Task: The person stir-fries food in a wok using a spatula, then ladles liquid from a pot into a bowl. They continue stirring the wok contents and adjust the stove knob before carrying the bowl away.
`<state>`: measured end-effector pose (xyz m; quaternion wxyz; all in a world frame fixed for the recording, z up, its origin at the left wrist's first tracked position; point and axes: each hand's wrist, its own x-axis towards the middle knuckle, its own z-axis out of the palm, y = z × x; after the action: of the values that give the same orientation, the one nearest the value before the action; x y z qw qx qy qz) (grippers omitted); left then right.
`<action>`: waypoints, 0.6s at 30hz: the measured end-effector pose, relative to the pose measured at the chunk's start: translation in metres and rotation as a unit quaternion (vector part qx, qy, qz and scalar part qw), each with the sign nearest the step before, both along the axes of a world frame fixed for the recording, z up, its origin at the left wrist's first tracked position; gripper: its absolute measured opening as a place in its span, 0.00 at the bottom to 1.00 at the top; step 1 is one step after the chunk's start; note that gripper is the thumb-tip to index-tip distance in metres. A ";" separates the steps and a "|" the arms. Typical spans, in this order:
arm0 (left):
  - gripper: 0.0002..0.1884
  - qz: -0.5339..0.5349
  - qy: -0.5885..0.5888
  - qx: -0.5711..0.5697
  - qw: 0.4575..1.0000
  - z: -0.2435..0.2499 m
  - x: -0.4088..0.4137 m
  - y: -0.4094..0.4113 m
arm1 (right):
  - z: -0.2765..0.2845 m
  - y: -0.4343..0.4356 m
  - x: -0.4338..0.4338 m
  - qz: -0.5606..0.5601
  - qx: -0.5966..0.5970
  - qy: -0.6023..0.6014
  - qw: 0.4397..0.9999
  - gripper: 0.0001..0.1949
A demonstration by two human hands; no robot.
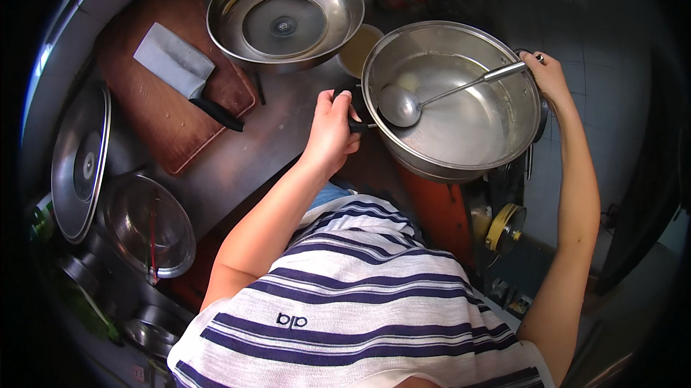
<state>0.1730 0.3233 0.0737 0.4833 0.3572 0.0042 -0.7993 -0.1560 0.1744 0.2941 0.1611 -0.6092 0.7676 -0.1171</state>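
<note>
A large stainless-steel pot [448,161] is held up in front of me, slightly tilted, between both hands. My left hand [334,123] is closed around its black side handle [359,126]. At the opposite rim, my right hand [546,77] grips the other side, where the second handle is mostly hidden, and the end of a steel ladle [505,71] lies under the fingers. The ladle's bowl rests inside the pot against the left wall. Cloudy liquid seems to cover the pot's bottom, with a small pale piece near the ladle.
A cleaver [175,58] with a black handle lies on a brown cutting board [162,123] on the metal counter [259,145]. An upturned steel lid [232,45] sits behind. Left are another lid [81,172] and a steel bowl [173,231]. A container of brownish contents [359,53] stands beside the pot.
</note>
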 end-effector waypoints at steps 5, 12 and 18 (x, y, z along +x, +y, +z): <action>0.08 -0.022 -0.081 -0.050 0.995 0.021 0.010 -0.005 | -0.016 0.036 -0.032 -0.037 -0.054 -0.091 0.994 0.19; 0.09 -0.039 -0.137 -0.106 0.984 0.034 0.021 -0.007 | -0.030 0.077 -0.037 -0.065 -0.078 -0.183 0.978 0.19; 0.10 -0.002 -0.244 -0.140 0.960 0.053 0.015 -0.006 | -0.055 0.084 -0.058 -0.030 -0.124 -0.252 0.959 0.18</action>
<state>0.1877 0.3169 0.1266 0.5132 0.4702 -0.2263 -0.6814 -0.2141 0.2585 0.2388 0.2685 -0.5522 0.6994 -0.3657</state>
